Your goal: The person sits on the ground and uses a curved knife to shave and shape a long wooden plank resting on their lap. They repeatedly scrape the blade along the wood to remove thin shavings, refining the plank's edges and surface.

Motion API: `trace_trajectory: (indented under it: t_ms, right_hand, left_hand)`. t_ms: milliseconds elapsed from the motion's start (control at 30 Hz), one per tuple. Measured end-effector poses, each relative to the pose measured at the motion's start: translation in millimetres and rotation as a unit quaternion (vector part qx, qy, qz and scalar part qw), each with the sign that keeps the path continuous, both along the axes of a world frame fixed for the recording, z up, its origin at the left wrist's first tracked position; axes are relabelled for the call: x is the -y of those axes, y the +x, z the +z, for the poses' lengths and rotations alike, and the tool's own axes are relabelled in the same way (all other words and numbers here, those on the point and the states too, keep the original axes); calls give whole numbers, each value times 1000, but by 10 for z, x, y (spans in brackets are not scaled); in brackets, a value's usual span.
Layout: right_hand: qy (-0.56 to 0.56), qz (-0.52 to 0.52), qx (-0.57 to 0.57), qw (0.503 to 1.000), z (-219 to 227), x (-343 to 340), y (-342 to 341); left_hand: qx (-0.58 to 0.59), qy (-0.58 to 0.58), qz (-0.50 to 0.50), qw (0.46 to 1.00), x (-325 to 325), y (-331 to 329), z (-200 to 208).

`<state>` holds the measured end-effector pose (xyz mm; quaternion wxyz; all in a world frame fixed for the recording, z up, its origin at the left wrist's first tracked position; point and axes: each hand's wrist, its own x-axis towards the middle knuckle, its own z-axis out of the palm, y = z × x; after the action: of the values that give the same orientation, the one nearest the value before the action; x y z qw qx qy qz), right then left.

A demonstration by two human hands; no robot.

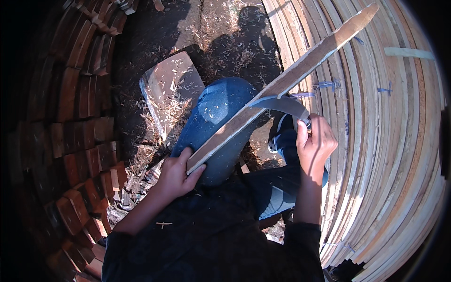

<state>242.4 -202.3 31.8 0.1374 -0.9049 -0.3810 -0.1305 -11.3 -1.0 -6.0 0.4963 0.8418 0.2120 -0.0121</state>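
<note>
A long wooden strip point(300, 70) slants from lower left to upper right across my knee, with rough pale edges. My left hand point(178, 175) grips its near end, thumb on one side and fingers on the other. In my right hand point(317, 141) is a sickle point(289, 105), the fist closed round its handle, which the fingers mostly hide. The curved blade lies against the right edge of the strip, about midway along it. Blue jeans point(221, 103) cover the knee under the strip, with small shavings on the cloth.
Long pale wooden strips point(376, 141) are stacked along the right, with bits of blue tie point(326, 85) on them. Cut wooden blocks point(77, 155) pile up at the left. A broad board point(174, 89) lies ahead on dark ground point(225, 37) strewn with shavings.
</note>
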Motion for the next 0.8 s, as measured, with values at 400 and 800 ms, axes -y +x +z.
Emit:
trace_trajectory:
  t_ms: [400, 800]
  right_hand:
    - [38, -40, 15, 998, -26, -9, 12]
    - [210, -354, -9, 911, -59, 954, 904]
  left_hand:
    - [-32, -15, -10, 999, -74, 73, 134]
    - [-59, -68, -19, 996, -103, -3, 46]
